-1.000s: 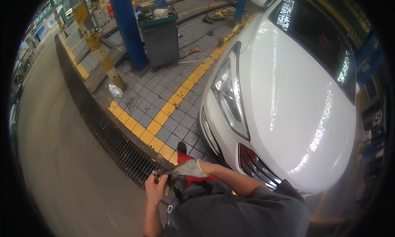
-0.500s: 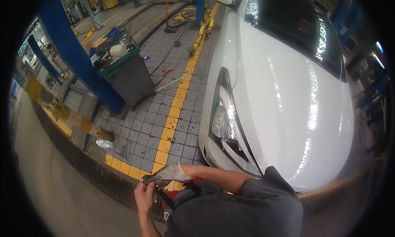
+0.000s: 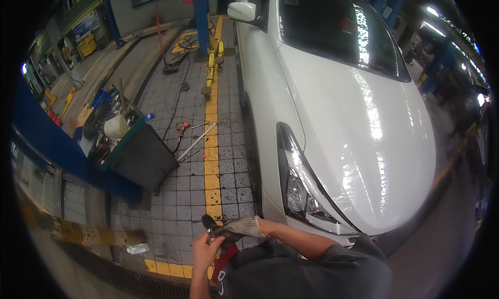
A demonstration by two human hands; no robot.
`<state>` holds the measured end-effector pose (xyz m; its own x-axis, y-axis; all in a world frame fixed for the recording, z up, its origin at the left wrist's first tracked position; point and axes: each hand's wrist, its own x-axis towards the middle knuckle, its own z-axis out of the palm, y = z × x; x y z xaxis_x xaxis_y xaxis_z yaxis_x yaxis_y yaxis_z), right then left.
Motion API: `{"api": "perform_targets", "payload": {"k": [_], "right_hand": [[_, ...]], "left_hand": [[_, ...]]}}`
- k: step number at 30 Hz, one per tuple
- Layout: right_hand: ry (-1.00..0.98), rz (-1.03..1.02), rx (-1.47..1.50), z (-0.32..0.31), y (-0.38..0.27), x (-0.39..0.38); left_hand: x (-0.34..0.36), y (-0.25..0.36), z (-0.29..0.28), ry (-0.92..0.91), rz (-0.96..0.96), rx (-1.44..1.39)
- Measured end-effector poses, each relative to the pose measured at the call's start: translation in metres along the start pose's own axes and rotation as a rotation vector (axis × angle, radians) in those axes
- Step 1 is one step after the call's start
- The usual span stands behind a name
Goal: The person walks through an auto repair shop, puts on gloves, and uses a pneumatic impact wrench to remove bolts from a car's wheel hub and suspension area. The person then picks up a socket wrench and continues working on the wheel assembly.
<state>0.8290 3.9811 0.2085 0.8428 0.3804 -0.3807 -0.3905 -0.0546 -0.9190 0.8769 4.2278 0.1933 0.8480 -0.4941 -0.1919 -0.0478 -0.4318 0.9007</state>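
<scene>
My left hand [image 3: 206, 252] is bare, its thumb and fingers pinched around a small shiny metal piece [image 3: 209, 233]; its exact kind is too small to make out. Close against it, my right hand [image 3: 241, 228] wears a dirty grey-white knit glove. Its fingers are bent toward the left hand, and what they hold is hidden. Both hands are in front of my body at the lower middle. Just beyond them shows a dark rounded shoe tip [image 3: 209, 221]. To the right stands a white car [image 3: 332, 127], its headlight [image 3: 301, 192] beyond my right forearm.
A grey cart [image 3: 143, 158] heaped with tools and containers stands at left beside a blue lift post [image 3: 57, 138]. An orange-and-black power tool [image 3: 182, 127] and a long metal bar [image 3: 196, 142] lie on the tiles. A white bottle [image 3: 138, 248] lies near a yellow pipe [image 3: 99, 235].
My view has turned, so the cart and floor tools sit further left and more of the background shows. My hands remain together around the small metal piece.
</scene>
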Motion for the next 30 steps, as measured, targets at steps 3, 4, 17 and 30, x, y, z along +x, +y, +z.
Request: {"api": "perform_targets", "payload": {"k": [3,4,17,30], "right_hand": [[0.028,0.102,0.203,-0.013,-0.04,0.053],[0.057,0.166,0.212,-0.018,-0.054,0.074],[0.156,-0.042,-0.31,-0.114,-0.158,0.231],[-0.091,-0.019,0.378,-0.318,-0.239,0.382]], "left_hand": [[0.059,-0.002,-0.041,-0.046,0.106,-0.113],[0.078,-0.003,-0.057,-0.047,0.138,-0.12],[0.295,0.012,-0.195,0.017,-0.097,-0.299],[0.539,0.051,-0.191,-0.272,-0.151,-0.167]]}}
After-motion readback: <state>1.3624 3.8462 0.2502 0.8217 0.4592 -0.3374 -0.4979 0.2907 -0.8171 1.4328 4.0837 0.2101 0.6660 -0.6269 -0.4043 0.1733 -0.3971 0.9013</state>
